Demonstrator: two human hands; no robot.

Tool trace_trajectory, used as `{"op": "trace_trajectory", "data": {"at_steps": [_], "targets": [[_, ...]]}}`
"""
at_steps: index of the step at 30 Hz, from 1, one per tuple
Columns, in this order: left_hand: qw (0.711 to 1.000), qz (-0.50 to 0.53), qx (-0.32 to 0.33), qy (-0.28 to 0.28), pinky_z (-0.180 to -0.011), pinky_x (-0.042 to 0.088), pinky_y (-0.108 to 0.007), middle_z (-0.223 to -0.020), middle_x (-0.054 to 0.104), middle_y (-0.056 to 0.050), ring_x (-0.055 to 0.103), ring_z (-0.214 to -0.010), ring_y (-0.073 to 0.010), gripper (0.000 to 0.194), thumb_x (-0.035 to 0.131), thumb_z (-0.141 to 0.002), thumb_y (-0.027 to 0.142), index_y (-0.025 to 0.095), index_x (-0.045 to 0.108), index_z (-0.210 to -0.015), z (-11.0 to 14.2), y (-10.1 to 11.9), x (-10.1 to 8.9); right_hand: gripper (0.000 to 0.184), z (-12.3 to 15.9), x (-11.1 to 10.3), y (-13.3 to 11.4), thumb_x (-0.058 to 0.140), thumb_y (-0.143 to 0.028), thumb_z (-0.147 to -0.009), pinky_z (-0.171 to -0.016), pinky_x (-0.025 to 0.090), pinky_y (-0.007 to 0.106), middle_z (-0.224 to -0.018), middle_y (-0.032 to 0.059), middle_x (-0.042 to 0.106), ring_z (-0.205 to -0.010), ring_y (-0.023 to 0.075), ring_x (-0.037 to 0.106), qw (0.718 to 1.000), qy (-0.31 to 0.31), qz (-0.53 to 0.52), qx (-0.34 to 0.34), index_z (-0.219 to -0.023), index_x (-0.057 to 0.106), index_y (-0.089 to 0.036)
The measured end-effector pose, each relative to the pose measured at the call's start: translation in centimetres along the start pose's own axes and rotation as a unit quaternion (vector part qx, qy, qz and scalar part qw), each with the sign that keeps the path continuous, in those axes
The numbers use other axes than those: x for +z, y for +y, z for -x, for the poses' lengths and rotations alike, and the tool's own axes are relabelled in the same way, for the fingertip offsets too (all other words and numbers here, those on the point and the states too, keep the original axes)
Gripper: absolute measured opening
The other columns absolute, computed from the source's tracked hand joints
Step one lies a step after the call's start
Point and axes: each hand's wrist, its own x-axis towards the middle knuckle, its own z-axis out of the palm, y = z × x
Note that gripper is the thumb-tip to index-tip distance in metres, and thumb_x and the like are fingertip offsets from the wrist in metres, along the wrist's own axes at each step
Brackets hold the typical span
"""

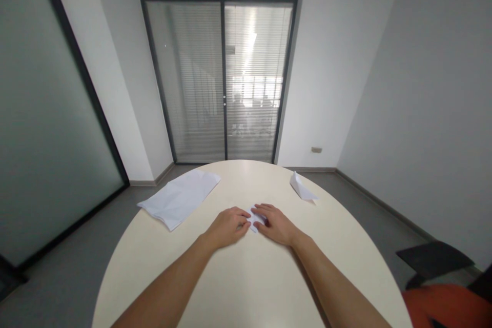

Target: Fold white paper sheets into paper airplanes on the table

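White walls (346,61) take up most of the view, frosted glass panel (42,113) on the left, dark-framed glass door (184,82) with blinds at the back. Cream round-edged table (246,282) fills the lower middle; orange-red chair (448,305) with dark armrest, cut off at lower right. White paper sheets (184,197) lie on the table's far left, slightly askew, count unclear. Both bare forearms reach in from the bottom edge. Right hand (279,224): partly open, thumb and index apart, fingers curved over the small paper's right side, tips on it. Left hand (229,226): fingers bent, thumb and index close together at the paper's left edge; can't tell if it's pinching. White folded paper piece (303,189) sits by the table's far right edge, well apart from the hands. Smallest: small white paper (254,219), on the table between the hands, partly covered by fingers, folds unclear.
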Motion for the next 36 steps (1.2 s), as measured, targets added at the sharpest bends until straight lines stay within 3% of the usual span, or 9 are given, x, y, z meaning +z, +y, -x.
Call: {"op": "trace_trajectory", "data": {"at_steps": [9,18,23,29,36], "targets": [[0.999,-0.002,-0.039,0.019,-0.097,0.048,-0.035,-0.117,0.067,-0.003,0.06,-0.109,-0.0204,0.011,0.061,-0.09,0.023,0.025,0.068,-0.099,0.1,-0.5,0.6,0.062,-0.2,0.7,-0.5,0.066,-0.025,-0.078,-0.104,0.046,0.047,-0.132,0.0136,0.063,-0.118,0.0285,0.06,0.992,0.027,-0.104,0.064,-0.139,0.054,-0.019],[0.995,-0.001,-0.092,0.04,-0.096,0.048,-0.038,-0.11,0.069,-0.006,0.06,-0.106,-0.0237,0.024,0.066,-0.087,0.027,0.021,0.065,-0.11,0.0,-1.0,1.1,0.064,-0.1,1.0,-0.3,0.065,-0.035,-0.083,-0.109,0.042,0.05,-0.137,0.018,0.058,-0.126,0.0316,0.055,0.996,0.026,-0.056,0.063,-0.142,0.05,-0.014],[0.995,0.011,-0.097,0.039,-0.096,0.048,-0.038,-0.111,0.069,-0.006,0.061,-0.105,-0.024,0.025,0.066,-0.086,0.025,0.02,0.064,-0.11,0.0,-0.9,1.2,0.064,-0.2,1.0,-0.3,0.064,-0.037,-0.084,-0.113,0.036,0.054,-0.142,0.0169,0.055,-0.137,0.0361,0.043,0.997,0.011,-0.028,0.072,-0.142,0.05,-0.013],[0.994,0.007,-0.105,0.044,-0.095,0.048,-0.039,-0.112,0.068,-0.007,0.061,-0.105,-0.0247,0.03,0.066,-0.087,0.028,0.02,0.062,-0.115,0.1,-0.9,1.3,0.068,-0.1,0.8,-0.6,0.068,-0.036,-0.08,-0.109,0.041,0.053,-0.139,0.0179,0.056,-0.127,0.0328,0.054,0.992,0.026,-0.078,0.093,-0.142,0.049,-0.016],[0.991,0.009,-0.123,0.05,-0.093,0.049,-0.039,-0.112,0.068,-0.008,0.062,-0.103,-0.0247,0.051,0.065,-0.087,0.03,0.021,0.05,-0.134,0.1,-1.1,1.5,0.071,-0.4,0.2,-1.5,0.069,-0.021,-0.077,-0.113,0.039,0.049,-0.144,0.0123,0.051,-0.131,0.0279,0.049,0.988,0.055,-0.139,0.028,-0.143,0.044,-0.024]]}}
